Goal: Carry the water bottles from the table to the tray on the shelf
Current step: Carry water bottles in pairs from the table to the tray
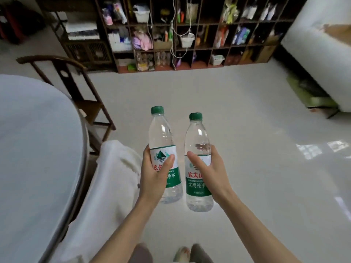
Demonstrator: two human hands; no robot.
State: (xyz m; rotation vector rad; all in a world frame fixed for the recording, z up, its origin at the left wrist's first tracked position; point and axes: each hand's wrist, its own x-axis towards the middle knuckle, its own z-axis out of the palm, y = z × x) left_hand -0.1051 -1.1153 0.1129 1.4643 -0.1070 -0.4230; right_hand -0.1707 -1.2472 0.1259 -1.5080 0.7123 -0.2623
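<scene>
I hold two clear water bottles with green caps and green-and-white labels upright in front of me, over the white floor. My left hand grips the left bottle around its label. My right hand grips the right bottle the same way. The round table with its pale cloth lies at my left. The dark wooden shelf, with many filled cubbies, stands ahead across the floor. I cannot make out the tray on it.
A dark wooden chair stands beside the table, and a white garment hangs over a seat at the table's edge. A large white padded piece of furniture fills the right. Open white floor stretches between me and the shelf.
</scene>
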